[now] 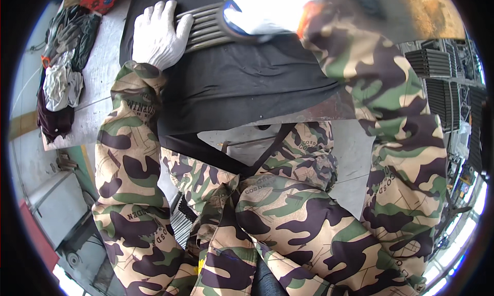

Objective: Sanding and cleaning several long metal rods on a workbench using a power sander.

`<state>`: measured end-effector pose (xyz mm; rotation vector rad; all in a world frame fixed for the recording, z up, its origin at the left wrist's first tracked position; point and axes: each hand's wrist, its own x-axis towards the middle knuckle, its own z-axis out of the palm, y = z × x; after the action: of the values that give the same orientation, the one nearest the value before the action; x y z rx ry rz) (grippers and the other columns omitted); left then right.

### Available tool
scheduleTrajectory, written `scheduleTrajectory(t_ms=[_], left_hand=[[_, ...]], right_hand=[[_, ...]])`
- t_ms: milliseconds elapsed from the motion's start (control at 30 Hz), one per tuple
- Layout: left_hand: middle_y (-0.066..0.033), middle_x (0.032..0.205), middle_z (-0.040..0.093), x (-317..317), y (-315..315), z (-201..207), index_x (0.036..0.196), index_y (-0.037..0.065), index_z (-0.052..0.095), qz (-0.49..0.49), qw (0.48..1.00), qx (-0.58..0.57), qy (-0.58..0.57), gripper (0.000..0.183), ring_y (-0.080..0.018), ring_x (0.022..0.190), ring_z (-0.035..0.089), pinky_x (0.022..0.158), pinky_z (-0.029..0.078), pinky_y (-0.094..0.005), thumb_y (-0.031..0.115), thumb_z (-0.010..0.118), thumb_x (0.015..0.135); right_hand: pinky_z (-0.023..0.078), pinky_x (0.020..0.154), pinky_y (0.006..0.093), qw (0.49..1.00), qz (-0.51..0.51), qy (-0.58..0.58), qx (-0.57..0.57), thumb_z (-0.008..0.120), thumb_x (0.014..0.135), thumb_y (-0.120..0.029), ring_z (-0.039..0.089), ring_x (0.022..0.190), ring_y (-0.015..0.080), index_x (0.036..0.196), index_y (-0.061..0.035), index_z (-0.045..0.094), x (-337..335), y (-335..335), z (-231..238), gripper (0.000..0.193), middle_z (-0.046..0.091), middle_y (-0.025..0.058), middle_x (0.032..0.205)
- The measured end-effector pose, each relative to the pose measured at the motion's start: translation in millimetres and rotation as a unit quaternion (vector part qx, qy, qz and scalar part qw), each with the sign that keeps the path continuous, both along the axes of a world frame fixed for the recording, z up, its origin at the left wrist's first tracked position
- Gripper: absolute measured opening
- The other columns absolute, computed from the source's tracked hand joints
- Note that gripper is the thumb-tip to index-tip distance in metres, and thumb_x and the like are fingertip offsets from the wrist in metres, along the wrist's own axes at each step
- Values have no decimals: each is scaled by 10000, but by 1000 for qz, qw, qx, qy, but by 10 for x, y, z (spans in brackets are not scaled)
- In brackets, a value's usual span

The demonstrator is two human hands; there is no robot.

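Your left hand [160, 39] lies flat, fingers spread, upper left, beside grey bars [207, 28]; your right hand [267, 10], top centre, blurs: grip cannot be told.

The bars [207, 32] looked like smooth, glossy metal; the cover [242, 85], matt, creased cloth. The left glove [158, 41] was matt cloth. At its left edge, the counter [105, 64] looked like dull metal.

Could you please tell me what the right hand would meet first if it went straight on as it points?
Likely the left hand, across the grey bars; the right hand is blurred and its height unclear, so it might touch the bars first.
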<state>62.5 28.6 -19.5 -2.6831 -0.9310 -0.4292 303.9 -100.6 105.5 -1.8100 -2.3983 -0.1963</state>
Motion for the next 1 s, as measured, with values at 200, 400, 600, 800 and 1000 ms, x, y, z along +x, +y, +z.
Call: scheduleTrajectory(t_ms=[200,400,600,800,1000], left_hand=[[-170,1221,714,-243,69,-92,1299,19,687,-19,992,99,-78,508,-361,1104,661,937,502,-495,448,652,1029],[-207,1366,679,108,83,-22,1360,73,713,-54,993,79,-68,380,-393,1177,655,943,530,-509,275,659,1043],[-210,1308,688,32,46,27,1363,5,686,-62,994,90,-31,447,-388,1136,653,953,514,-504,325,646,1053],[-205,1280,684,23,19,36,1339,-15,680,-52,993,66,-89,458,-383,1119,644,954,504,-491,338,642,1050],[-193,1273,681,-29,-108,111,1345,-21,663,-63,996,66,-25,479,-376,1135,630,972,487,-494,351,634,1045]], right_hand=[[606,821,554,998,16,6,54,672,938,-347,740,966,426,1094,-61,707,-108,413,-284,328,726,223,1033],[603,814,553,997,-13,-12,79,674,939,-346,742,941,431,1065,-70,709,137,365,-163,306,727,226,1002],[603,854,548,999,-13,-27,26,660,960,-367,744,978,416,1094,-78,717,-11,317,-108,324,736,211,1035],[601,868,539,999,-25,-41,-10,663,965,-381,743,1014,413,1112,-76,711,-102,340,-34,342,739,211,1057],[603,863,533,999,-25,-23,27,660,965,-384,743,990,419,1105,-72,709,-8,467,-133,345,737,215,1052]])
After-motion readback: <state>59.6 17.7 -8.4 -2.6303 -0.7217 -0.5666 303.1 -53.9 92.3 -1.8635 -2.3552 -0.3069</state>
